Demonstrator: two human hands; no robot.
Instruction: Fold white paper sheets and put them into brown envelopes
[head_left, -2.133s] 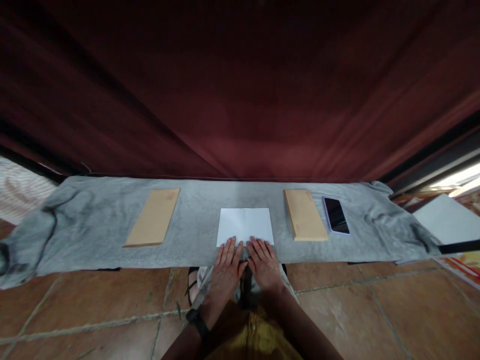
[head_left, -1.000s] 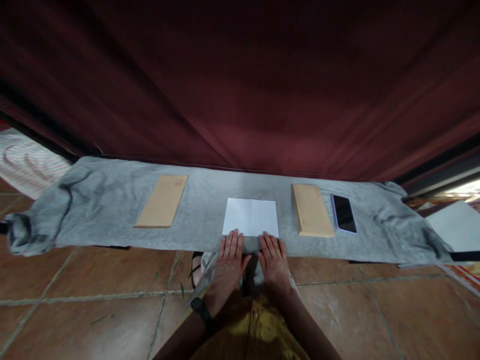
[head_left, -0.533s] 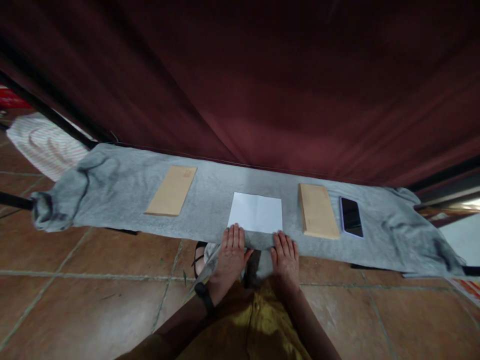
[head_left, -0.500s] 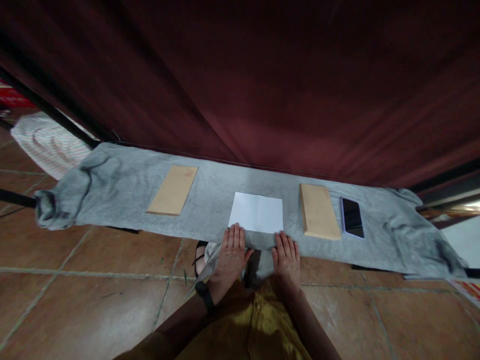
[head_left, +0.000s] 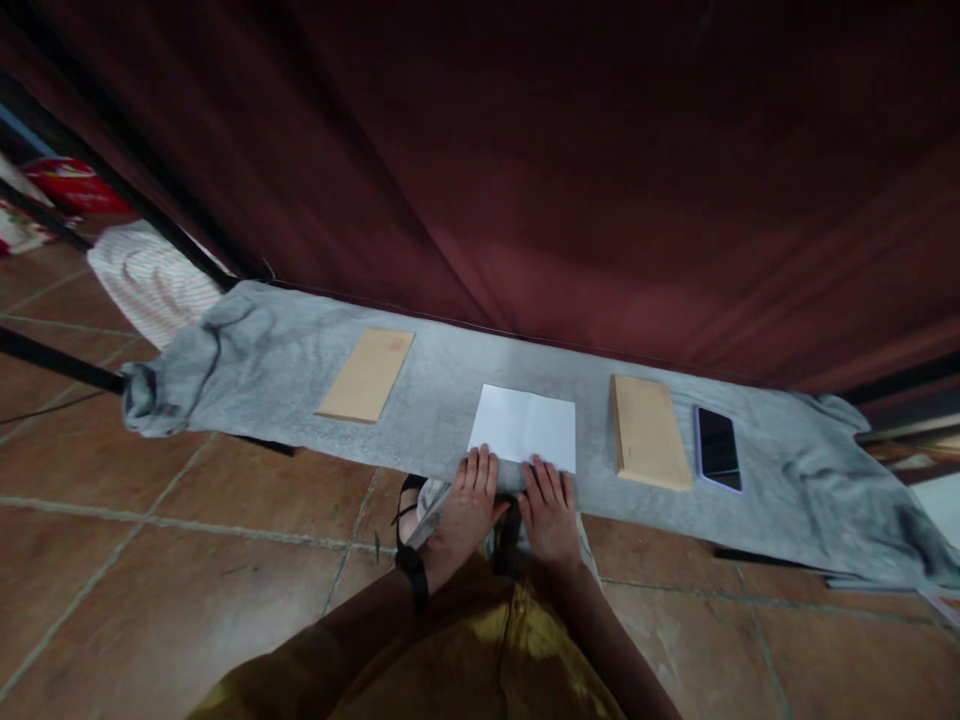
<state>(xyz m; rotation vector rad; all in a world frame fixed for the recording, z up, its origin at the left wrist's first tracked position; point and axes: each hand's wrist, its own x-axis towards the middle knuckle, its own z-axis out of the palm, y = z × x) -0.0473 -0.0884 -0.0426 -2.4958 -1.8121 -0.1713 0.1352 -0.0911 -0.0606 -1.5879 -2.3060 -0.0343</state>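
A white sheet of paper (head_left: pixel 525 425) with a crease down its middle lies flat on the grey cloth (head_left: pixel 442 390) in front of me. At its near left corner rests my left hand (head_left: pixel 466 500), fingers stretched out and fingertips on the paper's edge. My right hand (head_left: pixel 550 510) lies flat at the near edge, right of the crease, its fingers extended and slightly apart. Neither hand grips anything. Left of the paper is a brown envelope (head_left: pixel 366 375) with a small reddish mark. A thicker stack of brown envelopes (head_left: pixel 652 432) sits to the right.
Beyond the envelope stack lies a phone (head_left: pixel 718 448) with a pale purple edge. A dark red curtain (head_left: pixel 525 200) hangs along the cloth's far side. Striped fabric (head_left: pixel 154 280) and black bars (head_left: pixel 60 360) are at the left. Tiled floor (head_left: pixel 225 560) shows below.
My right hand has slid left along the paper's near edge, closer to my left hand. The whole view has shifted slightly, while the paper, envelopes and phone keep their places on the cloth.
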